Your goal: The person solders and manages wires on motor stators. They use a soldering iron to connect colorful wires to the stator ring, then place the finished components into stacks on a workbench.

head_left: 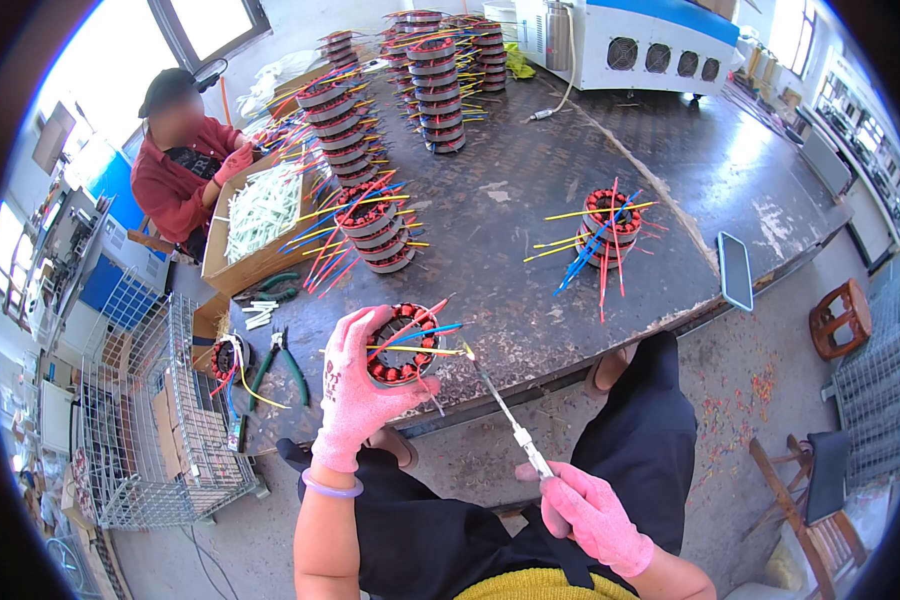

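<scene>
My left hand (355,385), in a pink glove, grips a motor stator (402,345) by its rim above the table's front edge. Red windings line its ring, and red, blue and yellow leads stick out to the right. My gloved right hand (595,515) is closed around a slim rod-shaped tool (515,425) with a pale collar and a long thin shaft. Its tip points up and left, close to the end of a yellow lead; whether they touch I cannot tell. Left of my left hand lie green-handled pliers (282,365) and a single stator (230,358).
Stator stacks (345,135) stand along the table's (490,270) left and back. A short stack (610,225) and a phone (735,270) are at right. A cardboard box (245,270) holds pale tubes beside a co-worker (185,170). A wire cage (160,430) stands left, a stool (840,320) right.
</scene>
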